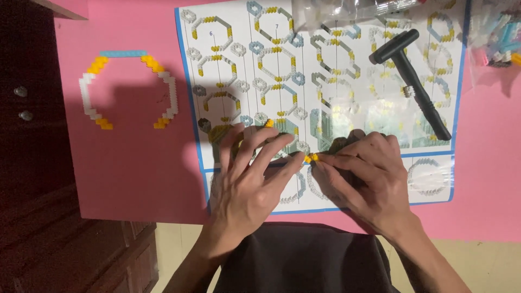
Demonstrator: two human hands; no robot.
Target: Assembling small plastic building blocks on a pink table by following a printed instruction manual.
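Head view shows me a big pink sheet point(130, 163) lying flat and smooth on the table. I use the printed guide sheet point(325, 81) as my landmark. It is white paper with a thin blue edge, full of small pictures of bead chains, and it lies on the pink sheet. Left of the guide sheet there is a wide bare stretch of pink, with lots of room to move. Past that pink edge, further left, is dark brown wood point(32, 163). Below the guide sheet's bottom edge the pink ends fast, and I see a dark cloth point(304, 260) close to me.

On the bare pink, well left of the guide sheet, sits a bead ring point(127, 89). It is bumpy, made of tiny white, yellow and light blue blocks, and it is open at the bottom.

On the guide sheet's upper right part lies a black tool point(415, 81), shaped like a small hammer with a long ridged handle. Clear, shiny plastic bags point(347, 8) rest over the top edge.

My left hand point(249, 179) lies on the lower part of the guide sheet, fingers spread and flat. My right hand point(363, 173) is just beside it, fingers pinched on the small yellow piece point(311, 158). That piece sits between the two hands, near the guide sheet's lower blue line.
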